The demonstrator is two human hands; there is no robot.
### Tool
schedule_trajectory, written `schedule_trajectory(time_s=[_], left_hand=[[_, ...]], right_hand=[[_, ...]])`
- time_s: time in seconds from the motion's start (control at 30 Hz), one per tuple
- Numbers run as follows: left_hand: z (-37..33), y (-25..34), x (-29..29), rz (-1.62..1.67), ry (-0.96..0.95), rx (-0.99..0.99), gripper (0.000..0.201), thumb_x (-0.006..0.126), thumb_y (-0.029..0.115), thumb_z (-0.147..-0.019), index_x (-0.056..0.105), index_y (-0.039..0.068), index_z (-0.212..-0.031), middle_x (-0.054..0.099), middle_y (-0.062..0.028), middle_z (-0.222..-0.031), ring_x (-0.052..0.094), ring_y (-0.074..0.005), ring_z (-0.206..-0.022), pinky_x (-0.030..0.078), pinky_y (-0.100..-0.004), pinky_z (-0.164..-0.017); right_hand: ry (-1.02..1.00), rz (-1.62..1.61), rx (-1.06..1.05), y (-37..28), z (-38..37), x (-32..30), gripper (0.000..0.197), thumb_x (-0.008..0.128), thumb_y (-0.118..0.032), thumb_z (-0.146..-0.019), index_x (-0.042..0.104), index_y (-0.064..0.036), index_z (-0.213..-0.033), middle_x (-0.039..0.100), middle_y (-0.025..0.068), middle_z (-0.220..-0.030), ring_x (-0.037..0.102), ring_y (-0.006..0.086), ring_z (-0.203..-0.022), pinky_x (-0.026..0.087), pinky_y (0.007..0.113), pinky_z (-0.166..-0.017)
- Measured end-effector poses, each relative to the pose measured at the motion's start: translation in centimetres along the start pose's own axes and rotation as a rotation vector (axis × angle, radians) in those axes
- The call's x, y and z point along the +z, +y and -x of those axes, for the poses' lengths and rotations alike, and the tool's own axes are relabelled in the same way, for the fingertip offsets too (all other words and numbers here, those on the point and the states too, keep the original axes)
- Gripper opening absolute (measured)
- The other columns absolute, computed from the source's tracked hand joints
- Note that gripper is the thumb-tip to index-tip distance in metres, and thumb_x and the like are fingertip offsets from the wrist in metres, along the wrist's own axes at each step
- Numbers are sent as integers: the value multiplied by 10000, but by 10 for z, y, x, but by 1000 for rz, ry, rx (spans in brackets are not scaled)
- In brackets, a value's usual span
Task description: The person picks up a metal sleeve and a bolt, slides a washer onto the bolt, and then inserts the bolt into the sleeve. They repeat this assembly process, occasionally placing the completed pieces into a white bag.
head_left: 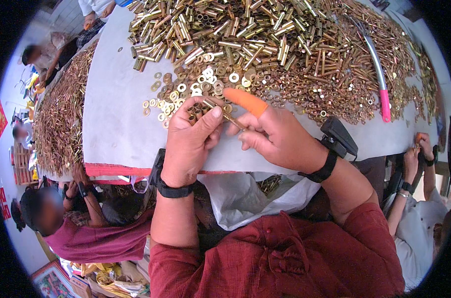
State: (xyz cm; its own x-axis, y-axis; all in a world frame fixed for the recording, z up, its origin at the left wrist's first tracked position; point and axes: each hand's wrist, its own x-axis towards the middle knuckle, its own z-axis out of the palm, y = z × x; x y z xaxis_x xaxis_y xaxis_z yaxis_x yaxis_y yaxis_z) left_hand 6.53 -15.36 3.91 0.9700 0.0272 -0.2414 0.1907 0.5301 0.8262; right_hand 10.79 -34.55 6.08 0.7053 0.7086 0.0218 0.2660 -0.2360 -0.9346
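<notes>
My left hand (183,141) is closed around several short brass-coloured metal tubes (198,114), their round ends showing above the fingers. Between my right thumb and fingers is a slim metal bolt (235,121). It slants up toward the left thumb, in line with one tube at that thumb's tip; whether it sits inside that tube I cannot tell. My right hand (282,134) has an orange finger cot (245,101) over its stretched index finger. Loose flat washers (181,87) lie just beyond both hands.
A large heap of metal tubes (225,30) covers the table's far side. Small nuts (312,94) spread at right, near a curved metal tool with a pink handle (384,105). A white sack (240,196) hangs below the edge. Other people work at left (86,233) and right (419,223).
</notes>
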Motion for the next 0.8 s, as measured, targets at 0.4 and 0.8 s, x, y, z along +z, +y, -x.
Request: schedule_trajectory(time_s=[0.4, 0.8], left_hand=[[4, 9, -5, -30, 111, 89, 129, 616, 177, -957, 524, 91, -981, 633, -59, -795, 495, -74, -536, 352, -184, -440], [7, 0, 4, -887, -19, 181, 124, 705, 81, -861, 608, 30, -919, 553, 30, -712, 460, -59, -664, 422, -231, -599]], right_hand=[[193, 812, -228, 21, -17, 20, 226, 684, -176, -815, 650, -66, -1010, 577, 89, -825, 602, 277, -714, 482, 388, -598], [390, 164, -49, 22, -15, 11, 132, 619, -101, -896, 632, -48, -1016, 663, 135, -930, 660, 266, -826, 509, 314, -706]])
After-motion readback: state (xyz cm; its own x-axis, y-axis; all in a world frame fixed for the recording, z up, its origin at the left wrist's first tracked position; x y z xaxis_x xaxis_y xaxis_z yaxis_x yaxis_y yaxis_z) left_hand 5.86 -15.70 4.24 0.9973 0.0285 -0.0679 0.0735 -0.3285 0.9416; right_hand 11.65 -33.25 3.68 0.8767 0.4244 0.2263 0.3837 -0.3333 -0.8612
